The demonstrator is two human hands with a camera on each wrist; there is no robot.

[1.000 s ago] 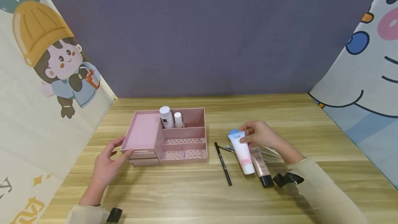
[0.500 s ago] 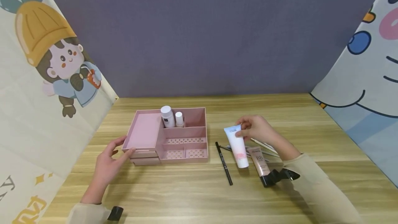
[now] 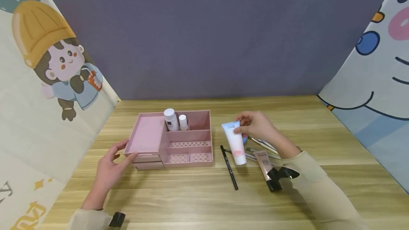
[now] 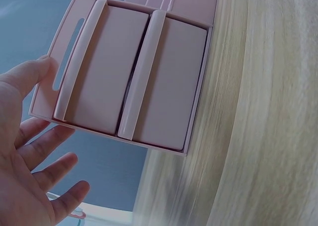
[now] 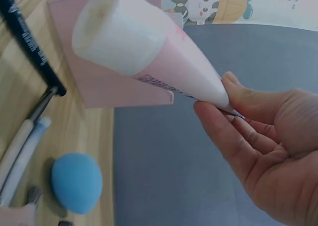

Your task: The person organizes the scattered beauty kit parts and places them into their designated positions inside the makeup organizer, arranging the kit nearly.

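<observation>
In the head view my right hand pinches the flat crimped end of a white squeeze tube with pink lettering. Its cap points down, and the tube hangs above the table. The right wrist view shows the thumb pressing it against the fingers. My left hand touches the front left corner of a pink desktop organizer, fingers spread and relaxed. Two drawer fronts face the left wrist camera. A white bottle and a smaller white-capped bottle stand in the organizer's back compartment.
Right of the organizer lies a black pencil. Beyond it are a BB cream tube, several brushes and a blue makeup sponge. The wooden table meets a grey-purple back panel, with printed cloth on both sides.
My right hand has carried the white tube leftward and up, away from the BB cream tube and towards the organizer. My left hand stays at the organizer's corner.
</observation>
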